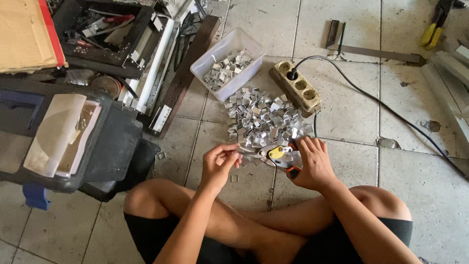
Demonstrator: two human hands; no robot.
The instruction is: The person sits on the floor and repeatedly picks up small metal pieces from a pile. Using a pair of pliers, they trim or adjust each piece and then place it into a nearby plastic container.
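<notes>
head view looks down on your crossed legs on the tiled floor (342, 107), and the pile of small metal pieces (266, 120) in front of you serves as the landmark. largest, far to the left of the pile, sits a dark tool case (63, 142) with a pale sheet on top. up and left of the pile, nearly touching its edge, stands a clear plastic tub (227, 62) partly filled with the same pieces. just right of the pile's top lies a beige power strip (298, 88) with a black cord plugged in. at the pile's near edge your right hand (312, 164) is closed around snips (283, 156) with a yellow latch and orange grip. your left hand (217, 164) pinches a small metal piece (244, 149) between fingertips, holding it at the snips' blades.
</notes>
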